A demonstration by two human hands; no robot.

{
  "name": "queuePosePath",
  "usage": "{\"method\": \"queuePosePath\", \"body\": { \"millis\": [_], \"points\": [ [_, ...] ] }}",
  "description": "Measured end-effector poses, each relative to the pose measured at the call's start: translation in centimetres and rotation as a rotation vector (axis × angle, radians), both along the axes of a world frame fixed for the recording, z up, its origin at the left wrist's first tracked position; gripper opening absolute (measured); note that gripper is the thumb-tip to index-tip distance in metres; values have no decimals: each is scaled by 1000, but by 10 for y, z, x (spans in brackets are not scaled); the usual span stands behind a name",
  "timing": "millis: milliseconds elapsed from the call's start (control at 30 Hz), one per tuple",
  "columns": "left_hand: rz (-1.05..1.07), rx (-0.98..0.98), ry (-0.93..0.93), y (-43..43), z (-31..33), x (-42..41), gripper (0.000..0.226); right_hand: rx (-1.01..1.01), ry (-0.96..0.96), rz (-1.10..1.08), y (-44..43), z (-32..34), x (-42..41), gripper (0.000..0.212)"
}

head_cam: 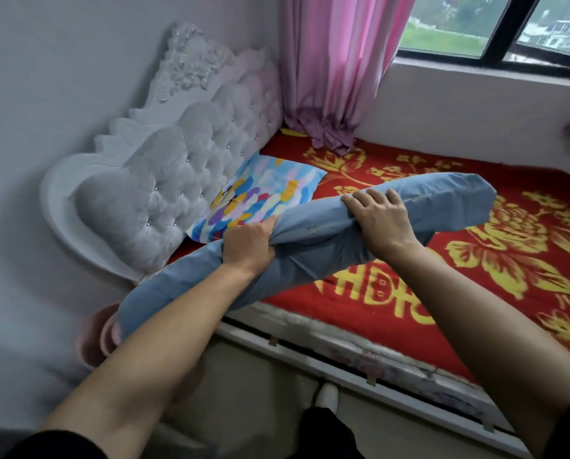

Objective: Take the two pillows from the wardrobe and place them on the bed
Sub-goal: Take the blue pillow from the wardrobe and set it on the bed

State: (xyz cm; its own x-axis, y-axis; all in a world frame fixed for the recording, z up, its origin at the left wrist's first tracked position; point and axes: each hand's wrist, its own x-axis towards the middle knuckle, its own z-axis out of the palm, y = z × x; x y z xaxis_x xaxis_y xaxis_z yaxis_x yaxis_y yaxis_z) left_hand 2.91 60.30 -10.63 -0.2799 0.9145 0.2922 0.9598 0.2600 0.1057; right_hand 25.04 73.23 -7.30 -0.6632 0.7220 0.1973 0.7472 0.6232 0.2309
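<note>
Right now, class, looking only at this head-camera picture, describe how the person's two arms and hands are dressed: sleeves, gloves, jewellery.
Both forearms are bare. The left hand and right hand wear no gloves, and no rings, watch or bracelet show. Dark, black-looking sleeves appear only at the bottom corners of the picture, pushed up near the elbows.

A home bedroom: tufted headboard (pixel 164 180), red floral bed (pixel 475 253), pink curtain (pixel 336 67) by the window (pixel 508 24).

White tufted headboard (pixel 164 180), pink curtain (pixel 336 61), dark-framed window (pixel 495 28), pale walls (pixel 45 61)
</note>
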Motion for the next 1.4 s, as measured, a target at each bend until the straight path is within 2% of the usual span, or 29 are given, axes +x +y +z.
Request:
{"method": "queuePosePath", "body": {
  "millis": [267, 433, 567, 667, 800, 900, 1033, 1100, 1167, 1233, 1300, 1333, 1400],
  "points": [
    [64, -78, -10, 140, -9, -42, 50, -91, 88, -4, 143, -41, -53, 45],
    [117, -74, -31, 211, -8, -75, 61, -134, 182, -6, 219, -57, -96, 48],
    [185, -48, -116, 250, -12, -111, 62, -210, 289, -18, 254, -70, -135, 63],
    [247, 0, -230, 281, -20, -143, 61, -228, 438, -81, 274, -80, -166, 76],
    [278, 30, -443, 336, -31, -182, 50, -332, 628, -301, 299, -109, -205, 89],
    [242, -31, -651, 377, -33, -214, 44, -471, 705, -496, 313, -138, -232, 90],
    [250, 20, -1252, 425, -33, -264, 22, -538, 780, -676, 337, -162, -271, 89],
    [237, 63, -1460, 447, -41, -297, 29, -551, 801, -717, 351, -174, -294, 87],
    [202, 43, -1558, 469, -58, -334, 41, -577, 830, -734, 363, -189, -320, 82],
    [157, -58, -1534, 487, -90, -369, 39, -590, 873, -752, 371, -210, -343, 78],
    [182, -184, -1396, 500, -138, -398, 44, -638, 848, -723, 377, -241, -361, 78],
    [220, -241, -1279, 503, -166, -409, 49, -708, 795, -697, 376, -261, -369, 77],
    [258, -410, -1082, 502, -225, -419, 60, -879, 551, -638, 368, -308, -377, 75]
  ]
}}
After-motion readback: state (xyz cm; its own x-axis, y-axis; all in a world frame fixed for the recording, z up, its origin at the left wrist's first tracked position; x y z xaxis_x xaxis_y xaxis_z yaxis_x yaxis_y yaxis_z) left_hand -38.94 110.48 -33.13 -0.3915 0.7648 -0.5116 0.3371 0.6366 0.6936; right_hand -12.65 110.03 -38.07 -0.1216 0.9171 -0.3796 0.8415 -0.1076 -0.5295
